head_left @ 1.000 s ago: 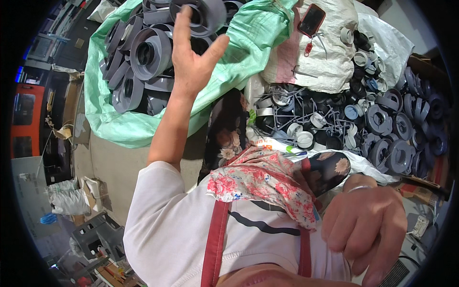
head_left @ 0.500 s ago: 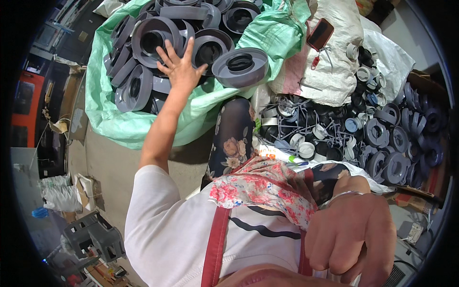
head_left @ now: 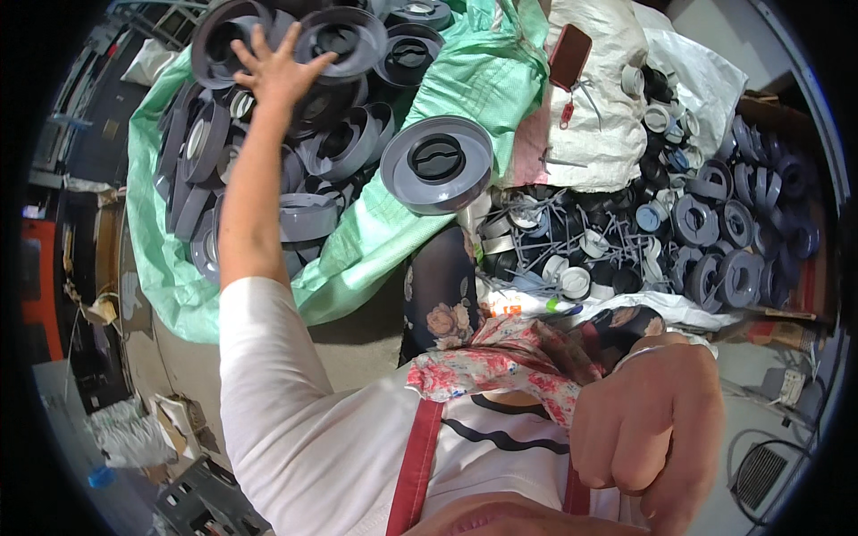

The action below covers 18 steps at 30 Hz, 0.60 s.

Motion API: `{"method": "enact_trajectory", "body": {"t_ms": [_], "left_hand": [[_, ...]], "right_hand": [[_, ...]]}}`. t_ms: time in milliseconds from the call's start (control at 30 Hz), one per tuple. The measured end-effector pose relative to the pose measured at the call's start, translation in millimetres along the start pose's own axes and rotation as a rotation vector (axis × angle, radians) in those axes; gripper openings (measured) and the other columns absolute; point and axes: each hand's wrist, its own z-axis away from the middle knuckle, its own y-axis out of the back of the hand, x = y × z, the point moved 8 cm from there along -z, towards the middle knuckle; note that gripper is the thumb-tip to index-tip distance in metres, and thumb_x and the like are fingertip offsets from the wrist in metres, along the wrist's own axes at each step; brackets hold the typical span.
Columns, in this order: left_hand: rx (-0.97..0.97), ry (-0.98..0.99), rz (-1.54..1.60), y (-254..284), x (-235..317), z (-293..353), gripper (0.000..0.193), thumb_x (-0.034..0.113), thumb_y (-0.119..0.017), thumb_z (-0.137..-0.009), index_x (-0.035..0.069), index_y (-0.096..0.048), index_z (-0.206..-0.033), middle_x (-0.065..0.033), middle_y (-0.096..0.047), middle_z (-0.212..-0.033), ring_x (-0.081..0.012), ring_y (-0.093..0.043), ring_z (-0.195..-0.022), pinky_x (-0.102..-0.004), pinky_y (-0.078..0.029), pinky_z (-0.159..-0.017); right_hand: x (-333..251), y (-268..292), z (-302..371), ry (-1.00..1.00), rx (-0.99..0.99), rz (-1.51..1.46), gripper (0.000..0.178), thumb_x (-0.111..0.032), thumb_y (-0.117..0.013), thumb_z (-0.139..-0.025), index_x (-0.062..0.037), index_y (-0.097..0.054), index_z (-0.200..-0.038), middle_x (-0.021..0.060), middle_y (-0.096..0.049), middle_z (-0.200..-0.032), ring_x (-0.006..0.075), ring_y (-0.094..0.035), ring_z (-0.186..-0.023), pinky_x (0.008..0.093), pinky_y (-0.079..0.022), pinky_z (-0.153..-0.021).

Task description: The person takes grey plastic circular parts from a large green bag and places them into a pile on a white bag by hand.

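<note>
My left hand (head_left: 279, 76) reaches far forward with its fingers spread over the pile in the green woven sack (head_left: 147, 268). It touches or hovers just over two grey round lids, one a grey lid (head_left: 231, 43) at the left, the other a grey lid with a black centre (head_left: 340, 40) at the right. Another grey lid with a black knob-like centre (head_left: 437, 165) rests on the sack's near right edge, beside my knee. Close to the camera at lower right, my right hand (head_left: 648, 429) is closed with its fingers curled; whatever is inside them is hidden.
Right of my lap lies a heap of small black and white caps and grey sticks (head_left: 572, 241). Beyond it, grey rings (head_left: 737, 277) fill a box. A phone (head_left: 569, 55) in a red case lies on a white sack (head_left: 608, 134). A grey plastic stool (head_left: 206, 500) stands at lower left.
My left hand has moved farther forward over the pile, fingers still spread. Lids near it have shifted away, uncovering others nearer me. The view has shifted; my right hand stays closed.
</note>
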Motion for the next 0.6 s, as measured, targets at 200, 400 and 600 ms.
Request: {"method": "enact_trajectory", "body": {"t_ms": [200, 400, 600], "left_hand": [[-0.093, 0.036, 0.032, -40.2, -41.8, -54.0, 0.082, 0.074, -0.058, -0.059, 0.038, -0.04, -0.131, -0.0135, -0.01, -0.146, -0.045, 0.008, -0.131, -0.0645, -0.012, -0.095], [-0.283, 0.033, -0.047, -80.5, -46.9, -66.7, 0.081, 0.074, -0.055, -0.062, 0.039, -0.036, -0.132, -0.0116, -0.004, -0.148, -0.0429, 0.012, -0.132, -0.0656, -0.011, -0.097], [-0.739, 0.004, 0.298, -145.2, -114.8, -10.9, 0.081, 0.056, -0.066, -0.065, 0.033, -0.033, -0.136, -0.0225, -0.015, -0.144, -0.045, -0.018, -0.129, -0.0479, -0.026, -0.102]], "right_hand": [[8.7, 9.3, -0.7, 0.143, 0.229, 0.098, 0.014, 0.001, -0.056, -0.081, 0.0098, -0.056, -0.093, 0.0134, -0.048, -0.061, 0.0203, -0.04, -0.042, 0.0311, -0.028, -0.036], [40.2, 133.9, 108.3, -0.575, 1.415, 0.737, 0.035, -0.01, -0.058, -0.084, 0.0064, -0.046, -0.112, 0.0089, -0.059, -0.079, 0.0105, -0.058, -0.067, 0.0225, -0.047, -0.054], [92.5, 236.4, 158.1, -0.509, 1.572, 0.708, 0.058, -0.013, -0.063, -0.077, 0.0065, -0.035, -0.124, 0.0126, -0.056, -0.099, 0.016, -0.059, -0.08, 0.0249, -0.052, -0.064]]}}
